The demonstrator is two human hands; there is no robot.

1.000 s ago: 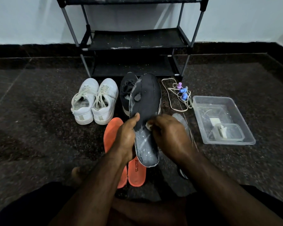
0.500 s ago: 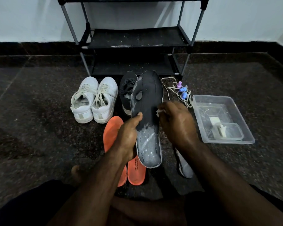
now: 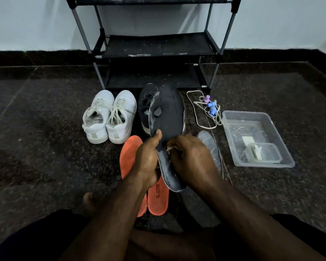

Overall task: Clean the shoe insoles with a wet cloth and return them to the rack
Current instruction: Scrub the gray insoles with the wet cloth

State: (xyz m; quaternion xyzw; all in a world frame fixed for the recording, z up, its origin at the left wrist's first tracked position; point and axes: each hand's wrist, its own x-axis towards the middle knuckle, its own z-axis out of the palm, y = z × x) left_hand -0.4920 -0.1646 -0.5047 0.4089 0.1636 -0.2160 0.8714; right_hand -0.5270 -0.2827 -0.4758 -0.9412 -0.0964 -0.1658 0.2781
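My left hand [image 3: 146, 161] grips a dark grey insole [image 3: 168, 112] by its left edge and holds it up, toe end away from me, thumb on its face. My right hand [image 3: 191, 161] pinches a small white cloth [image 3: 170, 148] and presses it on the middle of that insole. A second grey insole [image 3: 210, 146] lies on the floor behind my right hand, partly hidden. Two orange insoles [image 3: 129, 153] lie on the floor under my hands. The black shoe rack [image 3: 154, 45] stands against the wall ahead.
A pair of white sneakers [image 3: 109, 117] sits left of a black shoe [image 3: 146, 102], which the held insole partly hides. A clear plastic tub [image 3: 252, 121] with a smaller container inside is at the right. Laces with coloured clips [image 3: 208, 106] lie beside it.
My right hand with the cloth slid up the insole toward the toe half a second ago and has come back down to its middle. My left hand kept its hold.
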